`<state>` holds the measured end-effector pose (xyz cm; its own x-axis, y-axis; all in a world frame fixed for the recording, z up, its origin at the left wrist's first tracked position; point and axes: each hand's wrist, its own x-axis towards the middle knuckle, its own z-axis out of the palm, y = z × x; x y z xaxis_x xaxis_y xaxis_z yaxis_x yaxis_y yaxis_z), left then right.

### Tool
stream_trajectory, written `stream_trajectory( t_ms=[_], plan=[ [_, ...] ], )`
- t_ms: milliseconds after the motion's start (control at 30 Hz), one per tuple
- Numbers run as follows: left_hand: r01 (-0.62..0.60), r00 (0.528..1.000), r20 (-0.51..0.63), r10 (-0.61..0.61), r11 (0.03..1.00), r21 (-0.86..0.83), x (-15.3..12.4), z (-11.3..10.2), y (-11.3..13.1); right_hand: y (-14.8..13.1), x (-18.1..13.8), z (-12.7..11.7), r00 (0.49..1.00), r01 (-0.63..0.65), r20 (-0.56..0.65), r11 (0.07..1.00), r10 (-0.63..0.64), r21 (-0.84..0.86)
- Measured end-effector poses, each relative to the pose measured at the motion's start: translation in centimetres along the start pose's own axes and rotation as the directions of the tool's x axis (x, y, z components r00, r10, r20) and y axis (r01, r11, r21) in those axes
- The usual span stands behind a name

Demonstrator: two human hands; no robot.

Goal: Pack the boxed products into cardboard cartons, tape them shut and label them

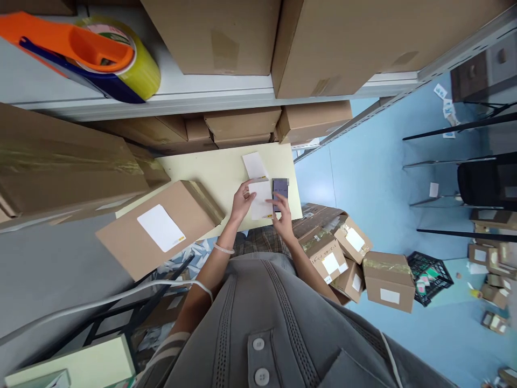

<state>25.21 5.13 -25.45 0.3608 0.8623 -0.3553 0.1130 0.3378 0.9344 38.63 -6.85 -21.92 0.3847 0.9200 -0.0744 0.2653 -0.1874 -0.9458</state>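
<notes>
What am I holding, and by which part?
Left hand: the nearer white paper, apparently by its left edge. Right hand: over the dark device; hold unclear.

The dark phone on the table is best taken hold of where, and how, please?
Probably from above, pinching both long sides at the far end: the phone lies flat, and the right hand overlaps its nearer part, leaving that end uncovered.
</notes>
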Motion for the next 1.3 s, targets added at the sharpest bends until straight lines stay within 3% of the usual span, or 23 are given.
stream_trajectory(
  t_ms=[67,100,167,233,333,500,667,900,1133,1300],
  plan=[
    [0.011,1.000,0.004,-0.011,1.000,0.001,-0.4,0.1,0.1,0.6,0.8,-0.5,0.979,-0.193,-0.020,0.952,0.203,0.236],
    [0.022,1.000,0.011,-0.022,1.000,0.001,-0.6,0.2,0.2,0.9,1.4,-0.7,0.948,-0.307,0.033,0.887,0.315,0.346],
    [0.040,0.999,0.014,-0.040,0.999,0.018,-1.0,0.2,0.3,1.4,2.9,-0.6,0.843,-0.533,0.225,0.706,0.488,0.467],
    [0.050,0.999,0.005,-0.050,0.997,0.055,-1.5,0.2,0.4,1.5,4.4,-0.1,0.730,-0.680,0.383,0.554,0.566,0.479],
    [0.047,0.999,0.005,-0.048,0.992,0.116,-2.1,0.3,0.7,1.4,6.5,1.2,0.656,-0.749,0.445,0.450,0.610,0.486],
    [0.002,0.996,-0.087,0.016,0.980,0.198,-2.9,0.4,0.9,1.4,7.8,3.2,0.572,-0.790,0.310,0.407,0.760,0.459],
    [0.014,0.979,-0.203,0.034,0.973,0.230,-3.2,0.1,0.6,1.7,7.2,4.0,0.579,-0.776,0.273,0.418,0.768,0.472],
    [-0.027,0.967,-0.243,0.077,0.979,0.202,-3.6,-0.1,-0.1,1.6,6.7,4.4,0.612,-0.764,0.297,0.451,0.733,0.461],
    [0.003,0.967,-0.249,0.047,0.981,0.196,-3.8,-0.2,0.1,1.5,6.6,4.3,0.645,-0.747,0.293,0.502,0.705,0.436],
    [-0.051,0.960,-0.257,0.114,0.969,0.240,-3.8,-0.3,0.0,1.8,6.6,4.1,0.628,-0.763,0.341,0.468,0.700,0.445]
  ],
)
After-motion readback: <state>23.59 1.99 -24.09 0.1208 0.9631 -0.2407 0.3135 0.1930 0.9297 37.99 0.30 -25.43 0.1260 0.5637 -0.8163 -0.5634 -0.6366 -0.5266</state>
